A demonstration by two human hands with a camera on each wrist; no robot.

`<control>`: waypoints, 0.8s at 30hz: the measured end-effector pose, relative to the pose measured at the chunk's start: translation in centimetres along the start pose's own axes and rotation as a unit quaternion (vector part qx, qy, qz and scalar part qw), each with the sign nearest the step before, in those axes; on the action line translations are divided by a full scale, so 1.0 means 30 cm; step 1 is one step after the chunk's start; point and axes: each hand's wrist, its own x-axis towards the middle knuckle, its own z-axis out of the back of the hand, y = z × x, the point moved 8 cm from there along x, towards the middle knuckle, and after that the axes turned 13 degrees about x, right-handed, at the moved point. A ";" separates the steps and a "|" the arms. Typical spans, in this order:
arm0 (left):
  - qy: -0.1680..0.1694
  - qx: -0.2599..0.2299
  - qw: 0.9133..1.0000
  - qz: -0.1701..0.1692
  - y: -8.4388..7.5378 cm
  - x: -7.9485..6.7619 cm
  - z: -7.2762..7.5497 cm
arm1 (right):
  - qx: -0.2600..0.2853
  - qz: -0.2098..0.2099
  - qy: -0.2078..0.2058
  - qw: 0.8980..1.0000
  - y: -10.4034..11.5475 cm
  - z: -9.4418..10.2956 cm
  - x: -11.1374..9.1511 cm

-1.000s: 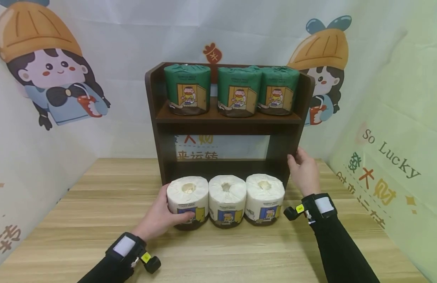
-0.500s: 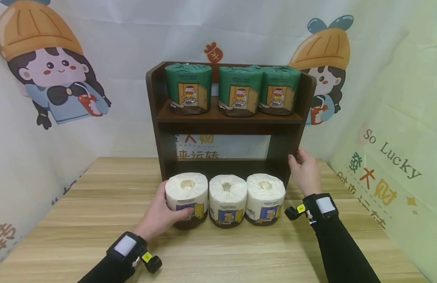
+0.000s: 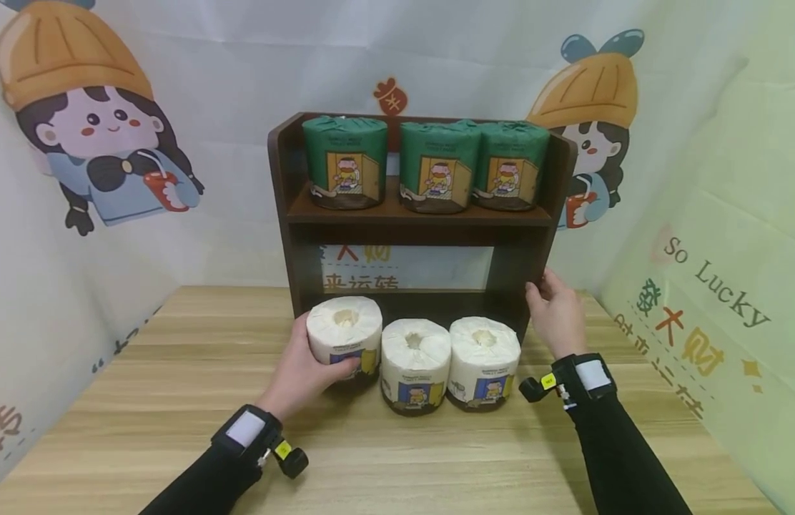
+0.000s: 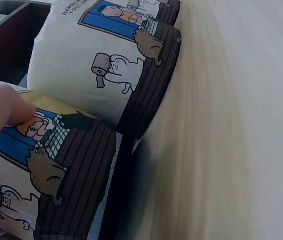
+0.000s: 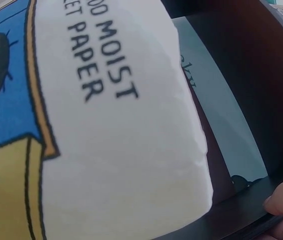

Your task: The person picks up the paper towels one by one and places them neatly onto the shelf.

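My left hand (image 3: 302,375) grips the leftmost white-wrapped toilet roll (image 3: 342,339), thumb across its printed front. That roll sits farther back than its neighbours, at the lower opening of the dark brown shelf (image 3: 420,220). In the left wrist view, the held toilet roll (image 4: 76,165) has a dark shadow along its base. Beside it stand a middle toilet roll (image 3: 415,372) and a right toilet roll (image 3: 484,365), both upright on the table in front of the shelf. My right hand (image 3: 558,318) holds the shelf's right side panel (image 3: 526,275) by its edge, thumb in front.
Three green-wrapped toilet rolls (image 3: 439,168) stand on the upper shelf. The wooden table (image 3: 397,465) extends around the shelf. A white printed cloth backdrop (image 3: 236,86) encloses the back and sides.
My left hand has pushed back toward the shelf with the left toilet roll, which now sits behind the line of the other two. The right hand stays at the side panel.
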 end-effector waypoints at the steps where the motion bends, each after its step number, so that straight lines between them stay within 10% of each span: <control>1: -0.005 0.004 1.000 -0.001 0.002 0.009 -0.005 | -0.001 0.002 -0.001 1.000 -0.001 -0.001 0.000; 14: -0.013 0.005 0.998 0.056 0.059 0.042 -0.060 | 0.003 0.000 0.001 1.000 -0.003 -0.016 -0.005; 24: 0.013 0.033 0.999 0.004 0.028 0.052 -0.066 | -0.006 0.002 -0.005 1.000 -0.003 0.003 -0.001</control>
